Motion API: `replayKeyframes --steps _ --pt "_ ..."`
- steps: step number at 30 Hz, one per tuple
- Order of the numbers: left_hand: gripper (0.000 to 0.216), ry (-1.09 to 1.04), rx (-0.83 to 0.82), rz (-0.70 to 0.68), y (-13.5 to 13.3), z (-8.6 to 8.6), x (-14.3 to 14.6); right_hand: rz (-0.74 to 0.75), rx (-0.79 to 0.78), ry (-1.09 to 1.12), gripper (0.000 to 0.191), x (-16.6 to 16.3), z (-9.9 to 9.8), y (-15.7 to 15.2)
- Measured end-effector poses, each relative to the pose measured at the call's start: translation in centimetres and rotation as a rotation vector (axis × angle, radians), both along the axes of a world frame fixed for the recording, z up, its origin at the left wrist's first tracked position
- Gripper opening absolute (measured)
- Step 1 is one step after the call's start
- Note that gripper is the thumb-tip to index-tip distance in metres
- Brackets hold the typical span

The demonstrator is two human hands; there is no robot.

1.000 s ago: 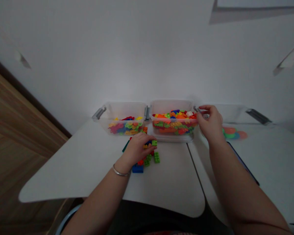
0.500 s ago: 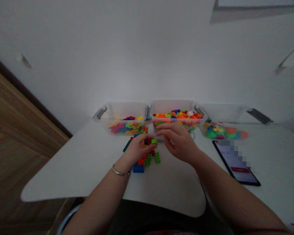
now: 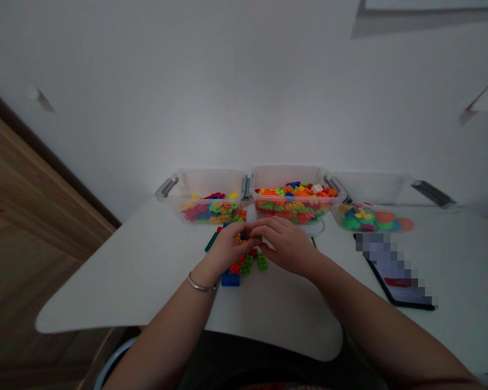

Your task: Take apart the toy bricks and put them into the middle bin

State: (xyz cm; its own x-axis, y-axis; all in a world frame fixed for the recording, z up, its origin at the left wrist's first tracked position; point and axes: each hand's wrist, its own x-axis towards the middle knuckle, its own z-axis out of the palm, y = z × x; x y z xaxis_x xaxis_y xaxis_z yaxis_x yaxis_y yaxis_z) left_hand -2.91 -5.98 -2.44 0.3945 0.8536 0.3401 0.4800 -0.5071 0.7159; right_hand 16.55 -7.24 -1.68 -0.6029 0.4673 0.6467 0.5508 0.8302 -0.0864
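Observation:
Both hands meet over a small brick build point(image 3: 244, 265) of blue, red, green and orange pieces on the white table point(image 3: 138, 281). My left hand point(image 3: 224, 249), with a bracelet at the wrist, curls its fingers round the top of the build. My right hand point(image 3: 287, 244) has its fingers bent and pressed against the same spot from the right. A blue brick point(image 3: 230, 278) forms the near corner, and green bricks point(image 3: 262, 262) show just below my right hand. Whether my right hand holds a separate piece is hidden.
Three clear plastic bins stand along the wall: a left bin point(image 3: 203, 203) and a middle bin point(image 3: 295, 200) full of bright bricks, and a right bin point(image 3: 370, 214) with round pieces. A phone point(image 3: 394, 271) lies on the table to the right. A wooden panel point(image 3: 28, 216) rises at left.
My right hand came back from the right edge of the middle bin and down to the brick build, meeting my left hand. My left hand stayed on the build.

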Motion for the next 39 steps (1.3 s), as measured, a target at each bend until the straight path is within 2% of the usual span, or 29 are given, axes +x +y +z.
replayKeyframes --steps 7,10,14,19,27,32,39 --pt "0.021 0.106 0.155 -0.032 -0.2 -0.3 -0.6 -0.056 -0.042 0.033 0.013 0.1 0.8 -0.2" --pt "0.026 0.167 0.26 -0.033 -0.1 -0.2 -0.9 -0.097 0.023 0.15 0.017 1.0 1.8 0.0" --pt "0.021 0.263 0.307 0.046 0.1 -0.4 -1.1 -0.254 0.141 0.408 0.016 3.1 2.9 0.9" --pt "0.02 0.39 0.246 0.167 0.6 -1.1 -1.2 -0.49 0.158 0.673 0.014 5.3 3.0 2.5" --pt "0.025 0.524 0.215 0.306 0.7 -1.7 -1.4 -0.753 0.102 0.611 0.01 7.8 1.4 4.5" --pt "0.024 0.554 0.255 0.36 0.7 -1.8 -1.4 -0.697 0.036 0.502 0.023 8.6 0.6 5.2" --pt "0.023 0.583 0.258 0.421 0.8 -2.0 -1.4 -0.686 0.07 0.424 0.028 8.2 0.8 5.2"
